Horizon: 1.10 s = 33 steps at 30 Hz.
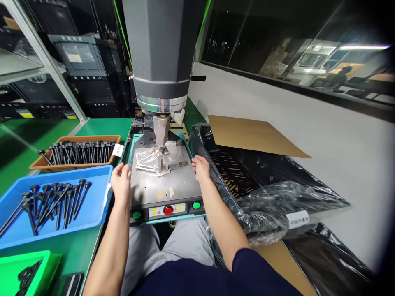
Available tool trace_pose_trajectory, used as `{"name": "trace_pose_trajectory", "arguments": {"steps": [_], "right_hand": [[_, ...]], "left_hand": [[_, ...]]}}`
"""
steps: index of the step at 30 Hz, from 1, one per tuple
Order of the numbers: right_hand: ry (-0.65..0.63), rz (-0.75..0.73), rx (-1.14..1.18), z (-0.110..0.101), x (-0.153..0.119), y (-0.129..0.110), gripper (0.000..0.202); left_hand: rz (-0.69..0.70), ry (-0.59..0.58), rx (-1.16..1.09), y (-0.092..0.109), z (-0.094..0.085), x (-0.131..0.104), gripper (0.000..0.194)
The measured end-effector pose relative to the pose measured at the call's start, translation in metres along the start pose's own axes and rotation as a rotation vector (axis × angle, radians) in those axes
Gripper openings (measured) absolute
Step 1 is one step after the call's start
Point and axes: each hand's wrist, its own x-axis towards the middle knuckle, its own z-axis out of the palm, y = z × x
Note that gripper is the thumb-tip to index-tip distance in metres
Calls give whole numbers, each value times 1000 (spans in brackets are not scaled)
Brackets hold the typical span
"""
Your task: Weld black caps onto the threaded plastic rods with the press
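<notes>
My left hand [121, 183] is raised at the left edge of the machine's metal base plate [154, 189], its fingers loosely bent and nothing visible in them. On the opposite side, my right hand [201, 167] hovers by the plate's right edge, fingers half curled and also without a visible object. Between them, under the grey press head [160, 49], its metal horn [161, 131] points down at a small fixture [162, 166]. A dark round-headed part [162, 151] stands upright in that fixture, close to the horn tip. Clear plastic film lies around it.
A blue tray [106, 176] and a brown tray [77, 165] of black rod-like parts sit at left, above a green bin [46, 263]. Red [168, 210] and green [196, 205] buttons line the machine front. A plastic-lined box [228, 181] stands at right beneath a cardboard sheet [256, 133].
</notes>
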Motion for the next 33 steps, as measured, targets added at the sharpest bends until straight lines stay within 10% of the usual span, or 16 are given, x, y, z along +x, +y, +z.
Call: {"name": "trace_pose_trajectory", "arguments": {"steps": [7, 16, 33], "right_hand": [[170, -604, -646, -102, -101, 93, 34], [-115, -617, -877, -142, -117, 152, 62], [-100, -608, -874, -145, -114, 151, 67]], "left_hand": [[404, 36, 753, -51, -78, -93, 50], [303, -291, 791, -121, -140, -88, 74], [362, -266, 716, -115, -138, -81, 56]]}}
